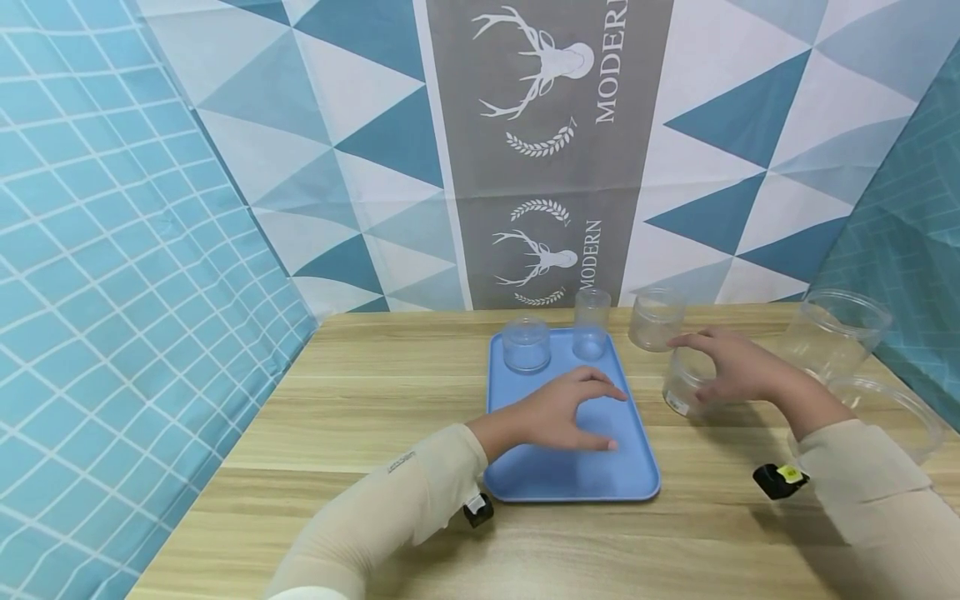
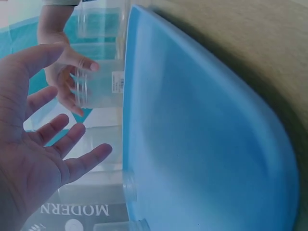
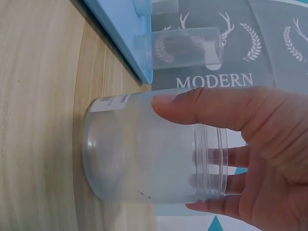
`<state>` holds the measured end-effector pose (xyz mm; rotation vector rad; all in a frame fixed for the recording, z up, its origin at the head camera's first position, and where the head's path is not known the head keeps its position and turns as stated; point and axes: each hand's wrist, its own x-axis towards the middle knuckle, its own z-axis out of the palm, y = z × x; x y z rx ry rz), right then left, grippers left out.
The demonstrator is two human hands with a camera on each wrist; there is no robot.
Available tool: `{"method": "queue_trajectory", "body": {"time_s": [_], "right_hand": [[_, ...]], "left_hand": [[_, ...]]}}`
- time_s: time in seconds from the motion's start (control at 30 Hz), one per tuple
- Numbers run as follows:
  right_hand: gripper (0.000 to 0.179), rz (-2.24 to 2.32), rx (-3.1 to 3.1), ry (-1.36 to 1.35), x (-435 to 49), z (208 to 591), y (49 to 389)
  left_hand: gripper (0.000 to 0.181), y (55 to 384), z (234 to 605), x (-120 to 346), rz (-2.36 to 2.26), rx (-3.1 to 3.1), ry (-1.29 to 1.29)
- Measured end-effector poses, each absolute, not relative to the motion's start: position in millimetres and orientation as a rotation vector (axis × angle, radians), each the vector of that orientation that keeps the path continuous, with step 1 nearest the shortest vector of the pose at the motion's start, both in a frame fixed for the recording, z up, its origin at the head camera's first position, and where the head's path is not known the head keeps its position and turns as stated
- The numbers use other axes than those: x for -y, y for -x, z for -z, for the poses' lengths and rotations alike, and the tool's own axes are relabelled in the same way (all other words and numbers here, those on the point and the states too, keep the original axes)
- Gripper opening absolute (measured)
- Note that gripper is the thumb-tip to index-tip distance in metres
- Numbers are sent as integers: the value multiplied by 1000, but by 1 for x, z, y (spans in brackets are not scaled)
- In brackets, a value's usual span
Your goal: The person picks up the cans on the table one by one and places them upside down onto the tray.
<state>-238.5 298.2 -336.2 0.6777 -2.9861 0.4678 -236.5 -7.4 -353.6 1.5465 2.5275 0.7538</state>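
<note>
My right hand holds a clear plastic jar that stands upright on the table right of the blue tray. In the right wrist view the thumb lies along the near wall of this jar, and the fingers pass behind its threaded rim. A small white label shows near the base. My left hand hovers over the blue tray, fingers spread and holding nothing. At the tray's back stand a short wide jar and a tall narrow jar, both clear.
Another clear jar stands behind the held one, right of the tray. Two larger clear containers stand at the right: a tall one and a wide one, partly hidden by the right arm. A patterned cloth hangs behind the wooden table.
</note>
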Motion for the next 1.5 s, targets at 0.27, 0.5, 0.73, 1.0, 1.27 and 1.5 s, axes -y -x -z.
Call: {"method": "queue_trajectory", "body": {"time_s": [0.27,0.5,0.73,1.0,1.27,1.5], "right_hand": [[75,-439,2960,-657,-298,329,234],[76,-500,2917,-647,-295,322,226],[77,-552,2869,-633,-292,318,217],[79,-710,2757,-728,-285,314,207],[79,-748,2636,-821,-272,314,201],[82,-753,2499,-915,-258,312,197]], "left_hand": [[55,244,355,6,-1055,-2459,-1329],[53,251,355,3,-1300,-2373,-1187],[48,256,356,1,-1522,-2269,-1052],[53,261,360,-1,-1876,-1890,-751],[57,259,357,2,-2001,-1655,-599],[59,256,357,4,-1998,-1567,-580]]}}
